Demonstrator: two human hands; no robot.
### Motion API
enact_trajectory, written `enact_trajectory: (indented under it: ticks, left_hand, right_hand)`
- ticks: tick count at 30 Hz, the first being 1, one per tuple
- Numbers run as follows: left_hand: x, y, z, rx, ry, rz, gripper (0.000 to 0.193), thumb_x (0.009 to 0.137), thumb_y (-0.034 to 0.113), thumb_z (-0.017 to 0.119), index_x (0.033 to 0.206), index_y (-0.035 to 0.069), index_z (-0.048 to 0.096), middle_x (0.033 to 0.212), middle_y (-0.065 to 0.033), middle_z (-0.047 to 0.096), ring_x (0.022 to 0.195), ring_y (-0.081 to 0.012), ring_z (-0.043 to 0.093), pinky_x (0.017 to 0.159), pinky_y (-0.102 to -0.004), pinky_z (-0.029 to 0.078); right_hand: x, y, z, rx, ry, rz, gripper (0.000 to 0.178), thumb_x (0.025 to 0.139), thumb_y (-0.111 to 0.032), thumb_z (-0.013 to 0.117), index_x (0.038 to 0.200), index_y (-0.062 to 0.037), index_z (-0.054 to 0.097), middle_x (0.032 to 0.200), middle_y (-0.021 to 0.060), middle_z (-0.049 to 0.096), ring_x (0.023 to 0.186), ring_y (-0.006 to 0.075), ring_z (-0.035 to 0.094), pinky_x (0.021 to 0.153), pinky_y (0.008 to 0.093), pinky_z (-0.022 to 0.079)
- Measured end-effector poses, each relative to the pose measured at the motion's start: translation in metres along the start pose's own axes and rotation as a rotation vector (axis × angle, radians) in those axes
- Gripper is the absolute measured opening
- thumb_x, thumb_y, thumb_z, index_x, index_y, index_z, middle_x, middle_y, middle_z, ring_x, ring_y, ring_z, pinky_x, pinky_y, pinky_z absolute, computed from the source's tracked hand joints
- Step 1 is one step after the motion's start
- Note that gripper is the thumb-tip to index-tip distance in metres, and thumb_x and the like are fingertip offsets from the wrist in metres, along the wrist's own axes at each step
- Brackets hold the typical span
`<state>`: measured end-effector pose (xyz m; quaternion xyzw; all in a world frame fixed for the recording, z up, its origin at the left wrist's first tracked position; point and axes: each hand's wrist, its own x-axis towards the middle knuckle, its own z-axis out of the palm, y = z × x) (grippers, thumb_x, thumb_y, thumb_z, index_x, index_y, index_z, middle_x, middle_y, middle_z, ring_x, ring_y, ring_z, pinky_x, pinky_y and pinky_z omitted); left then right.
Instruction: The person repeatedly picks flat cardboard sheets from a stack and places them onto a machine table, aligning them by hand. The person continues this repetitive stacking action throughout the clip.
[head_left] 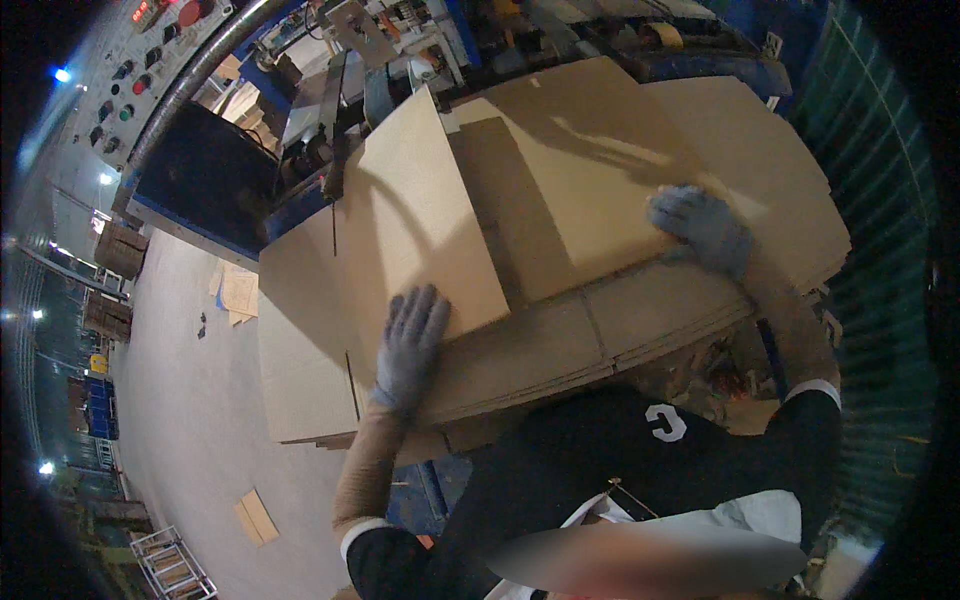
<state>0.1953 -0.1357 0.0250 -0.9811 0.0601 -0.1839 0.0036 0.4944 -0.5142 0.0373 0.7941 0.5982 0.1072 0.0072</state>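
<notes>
A stack of flat brown cardboard sheets (540, 355) lies in front of me, slotted and creased like box blanks. On top, a folded sheet has one panel (420, 200) tilted up on the left and a wider panel (590, 190) on the right. My left hand (410, 345), in a grey glove, rests with its fingers stretched over the near edge of the tilted panel. My right hand (702, 225), gloved too, lies on the wider panel by its near right corner, fingers extended. Both thumbs are hard to make out.
Beyond the stack stands a blue machine (205, 165) with metal arms. A control panel (130, 95) with buttons and a bent metal rail (205, 80) are at far left. A green corrugated wall (880, 250) is on the right. Cardboard scraps (256, 517) lie on the floor.
</notes>
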Motion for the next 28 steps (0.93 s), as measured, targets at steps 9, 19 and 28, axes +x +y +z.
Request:
enact_trajectory:
  ticks: [9, 19, 28]
  left_hand:
    - [0.107, -0.121, 0.064, 0.278, 0.156, -0.128, 0.046, 0.086, 0.010, 0.050, 0.132, 0.008, 0.049, 0.137, -0.0160, 0.047, 0.126, -0.0349, 0.044, 0.107, -0.0486, 0.033]
    - [-0.067, -0.133, 0.015, 0.217, 0.623, -1.309, 0.082, 0.081, 0.053, 0.068, 0.135, -0.004, 0.043, 0.131, -0.0262, 0.050, 0.118, -0.0375, 0.051, 0.098, -0.0439, 0.043]
    - [-0.163, -0.079, -0.041, -0.168, 0.549, -1.713, 0.092, 0.085, 0.058, 0.059, 0.140, -0.011, 0.032, 0.144, -0.0280, 0.036, 0.135, -0.0379, 0.034, 0.112, -0.0397, 0.026]
  right_hand:
    - [0.082, 0.072, 0.049, -0.201, 0.213, 0.274, 0.041, 0.088, -0.041, 0.056, 0.116, -0.0122, 0.062, 0.125, 0.0119, 0.056, 0.114, 0.0320, 0.054, 0.095, 0.0441, 0.043]
    - [-0.073, 0.050, 0.026, 0.071, 0.431, 0.921, 0.046, 0.092, -0.027, 0.057, 0.131, -0.0042, 0.049, 0.128, 0.0187, 0.055, 0.109, 0.0352, 0.058, 0.091, 0.0417, 0.049]
    - [-0.194, 0.049, 0.073, -0.170, 0.094, 1.440, 0.070, 0.085, -0.057, 0.055, 0.138, -0.0120, 0.045, 0.114, 0.0187, 0.065, 0.102, 0.0338, 0.064, 0.085, 0.0459, 0.050]
